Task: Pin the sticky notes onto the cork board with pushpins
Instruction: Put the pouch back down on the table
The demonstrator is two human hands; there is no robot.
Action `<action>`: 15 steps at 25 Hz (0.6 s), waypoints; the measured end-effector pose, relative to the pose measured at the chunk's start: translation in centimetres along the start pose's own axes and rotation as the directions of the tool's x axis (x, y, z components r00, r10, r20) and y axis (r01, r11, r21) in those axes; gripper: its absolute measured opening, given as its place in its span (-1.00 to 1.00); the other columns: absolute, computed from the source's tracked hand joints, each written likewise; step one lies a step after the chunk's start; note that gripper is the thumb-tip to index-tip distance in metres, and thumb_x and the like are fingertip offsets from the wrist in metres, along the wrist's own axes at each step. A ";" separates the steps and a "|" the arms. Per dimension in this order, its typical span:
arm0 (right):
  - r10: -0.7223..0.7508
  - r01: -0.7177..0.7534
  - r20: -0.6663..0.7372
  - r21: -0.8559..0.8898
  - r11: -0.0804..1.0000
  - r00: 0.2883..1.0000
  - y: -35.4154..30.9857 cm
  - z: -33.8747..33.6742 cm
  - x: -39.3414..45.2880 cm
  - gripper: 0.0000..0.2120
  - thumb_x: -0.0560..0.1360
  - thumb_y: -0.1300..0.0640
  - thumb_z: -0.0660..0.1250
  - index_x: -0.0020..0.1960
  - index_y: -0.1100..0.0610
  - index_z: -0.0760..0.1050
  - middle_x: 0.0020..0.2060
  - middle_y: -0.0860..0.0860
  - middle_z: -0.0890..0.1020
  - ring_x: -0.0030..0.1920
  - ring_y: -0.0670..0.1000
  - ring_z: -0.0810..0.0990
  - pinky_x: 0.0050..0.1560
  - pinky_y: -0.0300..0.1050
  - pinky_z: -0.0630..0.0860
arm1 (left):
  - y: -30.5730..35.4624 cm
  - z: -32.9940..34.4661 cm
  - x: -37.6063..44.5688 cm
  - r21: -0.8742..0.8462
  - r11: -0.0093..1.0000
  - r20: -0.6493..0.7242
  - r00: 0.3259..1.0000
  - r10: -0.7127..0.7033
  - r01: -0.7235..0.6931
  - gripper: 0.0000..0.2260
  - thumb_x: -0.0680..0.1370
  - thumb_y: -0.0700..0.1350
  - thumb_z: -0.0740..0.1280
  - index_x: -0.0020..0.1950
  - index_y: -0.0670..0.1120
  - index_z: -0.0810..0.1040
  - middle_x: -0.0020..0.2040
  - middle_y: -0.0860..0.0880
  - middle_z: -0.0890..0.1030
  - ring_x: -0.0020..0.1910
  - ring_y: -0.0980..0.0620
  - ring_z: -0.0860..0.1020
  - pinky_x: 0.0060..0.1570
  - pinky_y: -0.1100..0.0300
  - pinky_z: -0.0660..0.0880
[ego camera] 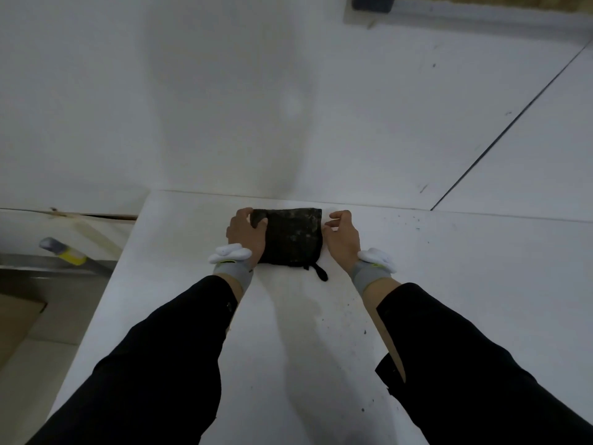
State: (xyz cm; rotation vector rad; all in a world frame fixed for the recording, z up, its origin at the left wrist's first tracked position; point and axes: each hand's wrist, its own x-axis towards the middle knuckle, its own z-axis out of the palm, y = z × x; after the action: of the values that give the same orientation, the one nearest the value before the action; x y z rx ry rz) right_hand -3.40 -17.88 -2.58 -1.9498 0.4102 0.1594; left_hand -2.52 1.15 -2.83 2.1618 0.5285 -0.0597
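Your left hand (246,234) grips the dark pouch (290,236); your right hand (341,234), loosely curled, touches its other edge. No notes or pins show, so pinning probably hasn't begun.

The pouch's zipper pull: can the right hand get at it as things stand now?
Probably yes. The zipper pull hangs off the pouch at its near right corner, uncovered, and the right hand rests just beside that side with nothing between them.

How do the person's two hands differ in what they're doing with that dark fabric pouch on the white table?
The left hand grips the dark fabric pouch, thumb pressed on top; the right hand sits at the pouch's right edge, fingers curled, not plainly gripping. Both wear grey wristbands and black sleeves, reaching over the white table.
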 end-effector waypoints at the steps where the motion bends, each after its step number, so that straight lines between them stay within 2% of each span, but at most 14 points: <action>1: -0.015 0.015 -0.007 -0.043 0.999 1.000 0.3 -0.7 -0.2 -0.79 0.55 0.20 0.22 0.17 0.14 0.33 0.00 0.04 0.53 -0.07 0.02 0.49 -0.12 -0.18 0.35 | 0.0 -0.1 -0.3 0.037 0.998 -0.028 0.998 0.050 -0.049 -0.66 0.54 0.00 0.26 0.29 -0.06 0.38 0.27 -0.15 0.47 0.26 -0.17 0.42 0.27 -0.04 0.37; 5: -0.054 0.049 -0.033 -0.136 0.990 0.998 1.5 -4.5 -1.8 -0.85 0.55 0.15 0.20 0.10 0.13 0.39 0.01 0.06 0.55 -0.09 0.07 0.53 -0.15 -0.16 0.36 | 1.2 -0.2 -2.5 0.067 0.981 -0.027 0.982 0.187 -0.185 -0.77 0.56 0.00 0.23 0.16 -0.07 0.44 0.15 -0.12 0.54 0.13 -0.13 0.50 0.12 0.06 0.42; 10: -0.036 0.028 -0.077 -0.095 0.995 0.996 2.3 -9.5 -5.9 -0.91 0.54 0.17 0.18 0.00 0.09 0.45 -0.08 0.07 0.62 -0.13 0.13 0.60 -0.15 -0.04 0.52 | 3.4 1.3 -7.9 0.005 0.972 -0.022 0.972 0.236 -0.236 -0.84 0.55 -0.03 0.23 0.07 -0.06 0.48 0.06 -0.05 0.57 -0.06 0.03 0.47 -0.05 0.20 0.33; 15: -0.020 0.012 -0.089 -0.094 0.996 0.996 4.6 -14.5 -10.1 -0.88 0.52 0.20 0.18 -0.09 0.10 0.48 -0.17 0.04 0.62 -0.20 0.09 0.57 -0.13 -0.02 0.53 | 5.0 4.1 -14.0 0.010 0.948 0.092 0.945 0.315 -0.317 -0.91 0.55 -0.06 0.25 0.01 -0.04 0.48 -0.03 0.00 0.56 -0.10 0.04 0.50 -0.13 0.23 0.34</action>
State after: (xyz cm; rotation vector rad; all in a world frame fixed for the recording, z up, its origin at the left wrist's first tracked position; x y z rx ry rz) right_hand -15.58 -30.62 2.39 -2.0571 0.4535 0.0816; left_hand -12.70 -9.53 1.69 2.2306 0.1250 0.0137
